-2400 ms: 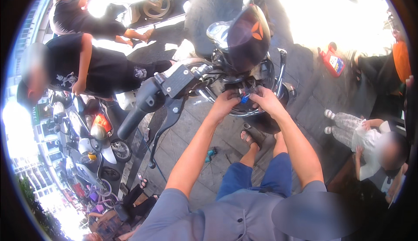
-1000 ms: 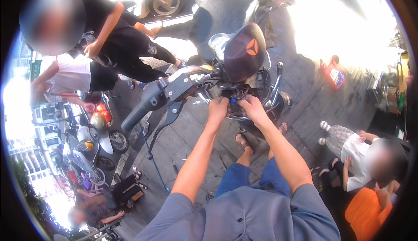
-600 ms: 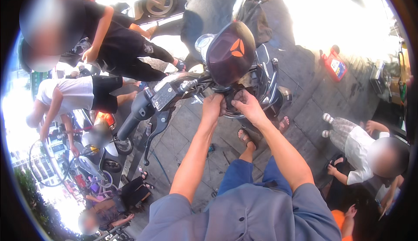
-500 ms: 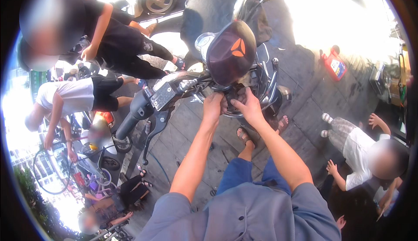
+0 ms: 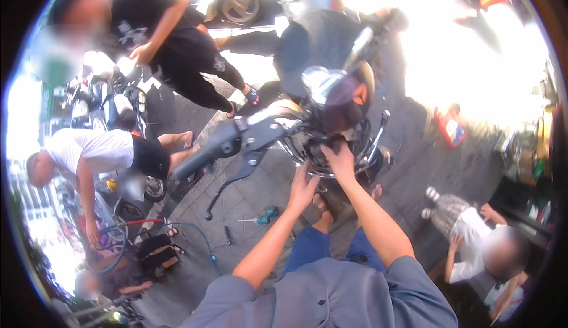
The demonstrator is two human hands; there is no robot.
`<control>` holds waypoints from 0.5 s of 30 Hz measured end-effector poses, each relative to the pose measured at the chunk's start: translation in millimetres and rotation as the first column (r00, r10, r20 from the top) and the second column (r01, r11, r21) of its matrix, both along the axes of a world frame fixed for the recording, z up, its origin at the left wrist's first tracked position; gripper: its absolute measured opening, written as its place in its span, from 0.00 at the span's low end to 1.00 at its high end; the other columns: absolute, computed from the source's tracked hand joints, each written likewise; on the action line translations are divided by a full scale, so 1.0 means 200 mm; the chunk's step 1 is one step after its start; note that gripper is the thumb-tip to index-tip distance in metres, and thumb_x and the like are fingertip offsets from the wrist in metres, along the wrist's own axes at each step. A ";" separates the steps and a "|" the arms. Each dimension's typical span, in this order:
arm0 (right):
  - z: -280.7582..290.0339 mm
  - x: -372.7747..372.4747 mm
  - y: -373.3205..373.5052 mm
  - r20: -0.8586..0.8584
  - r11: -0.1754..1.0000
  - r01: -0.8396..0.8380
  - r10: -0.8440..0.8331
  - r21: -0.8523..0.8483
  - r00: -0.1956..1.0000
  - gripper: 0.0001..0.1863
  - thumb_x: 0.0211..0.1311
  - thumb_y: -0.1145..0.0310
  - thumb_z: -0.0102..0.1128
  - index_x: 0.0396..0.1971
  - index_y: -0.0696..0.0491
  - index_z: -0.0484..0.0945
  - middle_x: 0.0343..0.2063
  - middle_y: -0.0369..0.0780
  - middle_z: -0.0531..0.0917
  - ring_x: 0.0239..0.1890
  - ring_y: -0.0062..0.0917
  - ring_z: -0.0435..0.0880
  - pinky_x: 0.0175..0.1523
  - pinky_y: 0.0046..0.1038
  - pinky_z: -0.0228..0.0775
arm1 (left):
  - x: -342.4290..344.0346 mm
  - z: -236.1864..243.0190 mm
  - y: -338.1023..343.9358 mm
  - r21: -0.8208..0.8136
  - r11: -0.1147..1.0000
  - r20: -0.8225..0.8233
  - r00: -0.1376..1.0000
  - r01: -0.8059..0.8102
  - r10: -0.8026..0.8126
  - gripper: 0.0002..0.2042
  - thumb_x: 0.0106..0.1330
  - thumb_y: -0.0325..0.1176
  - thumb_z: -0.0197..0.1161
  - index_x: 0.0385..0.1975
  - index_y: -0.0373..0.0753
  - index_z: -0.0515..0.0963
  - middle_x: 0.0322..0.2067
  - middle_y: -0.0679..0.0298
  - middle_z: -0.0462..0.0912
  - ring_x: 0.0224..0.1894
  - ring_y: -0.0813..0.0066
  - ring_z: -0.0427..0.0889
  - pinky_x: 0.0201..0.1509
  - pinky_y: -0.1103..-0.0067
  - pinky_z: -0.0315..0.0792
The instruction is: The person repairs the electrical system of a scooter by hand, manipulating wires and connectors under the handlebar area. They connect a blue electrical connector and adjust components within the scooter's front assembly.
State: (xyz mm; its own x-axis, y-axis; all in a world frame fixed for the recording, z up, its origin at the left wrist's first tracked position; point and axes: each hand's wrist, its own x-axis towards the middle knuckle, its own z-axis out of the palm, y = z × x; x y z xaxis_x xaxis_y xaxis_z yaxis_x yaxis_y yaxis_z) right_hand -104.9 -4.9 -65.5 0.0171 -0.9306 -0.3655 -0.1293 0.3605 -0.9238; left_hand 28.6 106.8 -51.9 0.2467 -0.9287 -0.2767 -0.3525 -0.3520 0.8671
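In front of me stands a motorcycle's front end, with a dark cover [image 5: 350,110] bearing an orange emblem above my hands. My right hand [image 5: 341,161] reaches in beneath that cover, among shadowed parts. Its fingertips are hidden there, so I cannot see whether they grip anything. Lower and to the left, my left hand [image 5: 303,189] has its fingers stretched apart beside the curved chrome bars [image 5: 322,173], with nothing seen in it. Further left extend the black handlebar grip [image 5: 204,157] and the black lever [image 5: 232,183].
A teal-handled tool [image 5: 260,219] lies on the paving to my left, near a blue hose [image 5: 204,239]. A red jug [image 5: 452,128] stands at right. People are close by: one in black [image 5: 171,50], one in a white shirt [image 5: 97,150], and a child [image 5: 464,233] at right.
My left hand has come away from beside my right hand, moving down with its fingers opening. The handlebar and dark cover have shifted rightward in view, and my viewpoint has tilted.
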 end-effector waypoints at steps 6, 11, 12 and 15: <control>0.59 0.11 0.43 -0.426 0.793 -0.525 0.378 -0.309 0.822 0.19 0.60 0.60 0.66 0.46 0.56 0.80 0.44 0.47 0.84 0.49 0.44 0.83 0.55 0.41 0.75 | 0.45 0.17 0.40 0.494 0.855 -0.807 0.283 -0.157 0.518 0.26 0.78 0.46 0.54 0.67 0.33 0.69 0.60 0.55 0.79 0.63 0.63 0.77 0.65 0.69 0.72; 0.67 0.61 0.52 -0.455 0.216 -0.602 0.478 -0.769 0.751 0.22 0.54 0.57 0.67 0.48 0.49 0.85 0.49 0.39 0.84 0.57 0.36 0.79 0.65 0.43 0.66 | 0.54 0.33 0.25 0.034 0.994 -0.999 -0.029 -0.105 0.032 0.22 0.78 0.44 0.49 0.62 0.34 0.70 0.56 0.55 0.77 0.59 0.59 0.75 0.67 0.61 0.67; 0.66 0.65 0.46 -0.523 0.216 -0.647 0.432 -0.731 0.735 0.21 0.58 0.57 0.65 0.49 0.50 0.84 0.50 0.42 0.85 0.56 0.38 0.81 0.62 0.43 0.68 | 0.64 0.45 0.19 0.169 0.985 -0.910 -0.381 0.026 0.166 0.23 0.80 0.45 0.49 0.66 0.37 0.69 0.58 0.58 0.79 0.61 0.64 0.75 0.67 0.69 0.70; 0.39 0.64 0.37 -0.490 0.731 -0.619 0.443 -0.287 0.751 0.18 0.60 0.63 0.63 0.47 0.55 0.84 0.47 0.48 0.85 0.53 0.42 0.82 0.58 0.41 0.72 | 0.96 0.79 0.23 0.243 0.952 -0.969 0.005 0.184 0.247 0.23 0.79 0.43 0.53 0.67 0.35 0.68 0.59 0.55 0.78 0.62 0.62 0.75 0.68 0.68 0.69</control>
State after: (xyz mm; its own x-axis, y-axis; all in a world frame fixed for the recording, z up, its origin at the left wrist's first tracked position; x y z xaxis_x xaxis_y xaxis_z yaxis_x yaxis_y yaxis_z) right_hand 23.0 69.2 12.9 0.5041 -0.8626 -0.0424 -0.5337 -0.2726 -0.8005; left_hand 219.8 152.0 105.6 -0.4418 -0.7740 -0.4536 0.7858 -0.5778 0.2205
